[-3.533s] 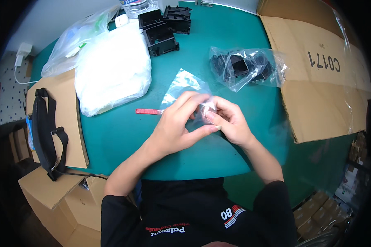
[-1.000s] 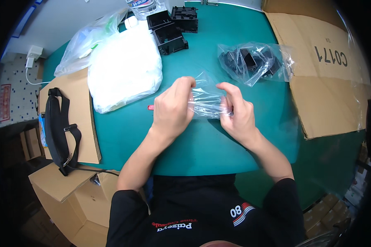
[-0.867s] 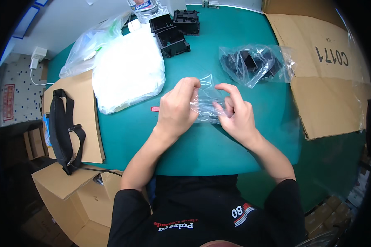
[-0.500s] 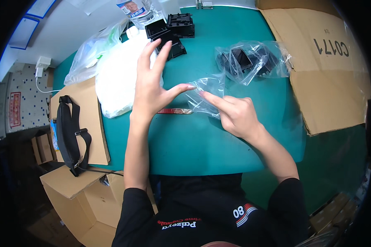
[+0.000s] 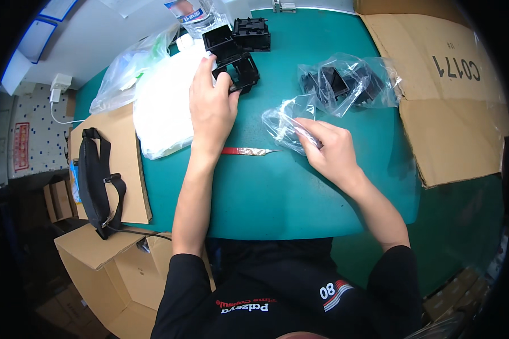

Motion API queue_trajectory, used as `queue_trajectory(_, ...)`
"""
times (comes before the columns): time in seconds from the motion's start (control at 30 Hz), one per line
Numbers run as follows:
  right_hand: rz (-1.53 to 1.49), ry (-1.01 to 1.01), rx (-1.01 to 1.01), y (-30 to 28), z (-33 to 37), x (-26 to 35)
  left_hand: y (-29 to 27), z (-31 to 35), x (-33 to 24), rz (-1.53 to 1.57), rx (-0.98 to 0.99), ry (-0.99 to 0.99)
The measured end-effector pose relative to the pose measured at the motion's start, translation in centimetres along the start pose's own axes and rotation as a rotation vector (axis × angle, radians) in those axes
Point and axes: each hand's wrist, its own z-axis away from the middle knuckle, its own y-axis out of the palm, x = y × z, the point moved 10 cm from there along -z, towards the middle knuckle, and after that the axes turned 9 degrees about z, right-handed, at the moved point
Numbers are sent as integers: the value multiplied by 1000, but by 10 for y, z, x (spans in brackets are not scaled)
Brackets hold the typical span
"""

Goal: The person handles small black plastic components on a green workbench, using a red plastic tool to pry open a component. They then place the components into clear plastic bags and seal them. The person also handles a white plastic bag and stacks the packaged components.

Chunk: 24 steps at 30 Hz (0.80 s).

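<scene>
At the back of the green table, my left hand [image 5: 212, 110] has its fingers and thumb closed on a black plastic frame-like part [image 5: 245, 72], which is tilted. Two more black plastic parts, an open box-shaped one [image 5: 219, 43] and a blocky one [image 5: 252, 34], lie just behind it. My right hand [image 5: 332, 150] pinches a clear plastic bag [image 5: 283, 118] over the middle of the table; nothing shows inside it. Between my forearms lies a slim red-and-silver pointed tool [image 5: 244, 151], perhaps tweezers.
A clear bag of black parts [image 5: 345, 85] lies at the back right, beside a large open cardboard box [image 5: 447, 118]. A white plastic bag [image 5: 161, 113] sits left of my left hand. Farther left, a black pouch with a strap [image 5: 95, 181] rests on cardboard. Below stands an open carton [image 5: 124, 282].
My left hand has left the clear bag's mouth, moved slightly away from me and taken hold of a black part, tilting it. My right hand keeps the bag, its fingers now more curled.
</scene>
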Motion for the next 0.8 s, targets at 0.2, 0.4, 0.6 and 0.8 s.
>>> queue_trajectory(0.2,-181,172,2,-1,-1,-11,-36,15,-2,434,-249,-61)
queue_trajectory(0.4,-345,292,18,8,6,-23,-55,33,-43,984,-127,129)
queue_trajectory(0.6,-526,167,121,10,-4,-17,-40,42,-95,852,86,261)
queue_trajectory(0.8,-714,365,108,22,2,-33,-40,35,-79,696,170,259)
